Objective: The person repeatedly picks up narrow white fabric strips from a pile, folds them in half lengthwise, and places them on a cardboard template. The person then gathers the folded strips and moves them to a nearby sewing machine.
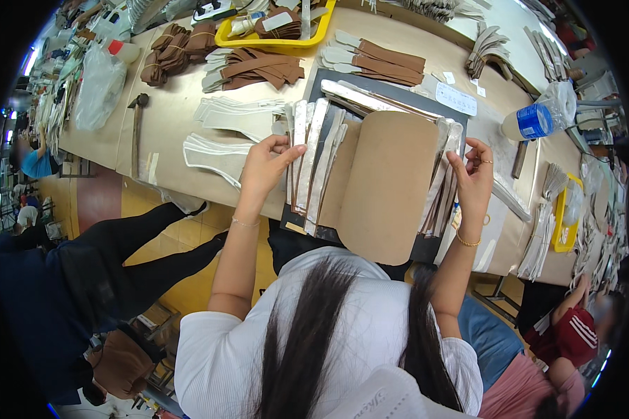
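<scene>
In front of me a tan-brown board (390,188) lies on a dark flat board (437,246), with long whitish, brown-edged strips on its left, right and far sides. My left hand (265,166) is closed at the left strips (314,167), thumb and fingers pinching the outer ones. At the other side my right hand (474,178) has its thumb and curled fingers on the right strips (442,174). Parts of both grips are hidden by the fingers. White curved pieces (220,153) lie left of my left hand.
A hammer (139,122) lies left. Brown strips (258,68) and a yellow tray (279,42) are at the back. A jar with a blue label (528,123) stands right, near a metal bar (511,199). People are on both sides; one in dark clothes (70,272) is close left.
</scene>
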The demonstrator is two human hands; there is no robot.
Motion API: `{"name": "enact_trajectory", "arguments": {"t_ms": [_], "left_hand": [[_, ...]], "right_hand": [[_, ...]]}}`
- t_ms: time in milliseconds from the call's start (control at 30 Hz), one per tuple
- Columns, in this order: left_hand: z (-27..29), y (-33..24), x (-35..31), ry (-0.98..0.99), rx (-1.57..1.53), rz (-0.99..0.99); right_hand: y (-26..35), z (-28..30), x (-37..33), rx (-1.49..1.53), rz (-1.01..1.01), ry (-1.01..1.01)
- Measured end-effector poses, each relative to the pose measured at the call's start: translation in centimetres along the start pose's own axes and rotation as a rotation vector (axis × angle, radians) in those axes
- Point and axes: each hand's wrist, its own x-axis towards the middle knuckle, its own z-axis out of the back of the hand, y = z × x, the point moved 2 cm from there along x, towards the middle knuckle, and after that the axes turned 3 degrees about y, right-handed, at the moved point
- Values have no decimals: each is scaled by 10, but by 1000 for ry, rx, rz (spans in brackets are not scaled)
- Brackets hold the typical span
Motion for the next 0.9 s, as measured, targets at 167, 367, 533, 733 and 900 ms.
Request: {"name": "enact_trajectory", "arguments": {"t_ms": [167,367,533,733,900], "left_hand": [[-7,6,0,-13,-162,-59],[-4,9,7,143,-87,-99],[-4,3,17,213,-104,-57],[1,11,19,96,-205,36],[4,8,25,237,-98,37]], "right_hand": [[13,8,-3,61,76,33],[19,4,-15,226,109,90],[56,1,-30,161,132,108],[124,-27,-46,135,489,235],[123,-42,-71,124,787,157]]}}
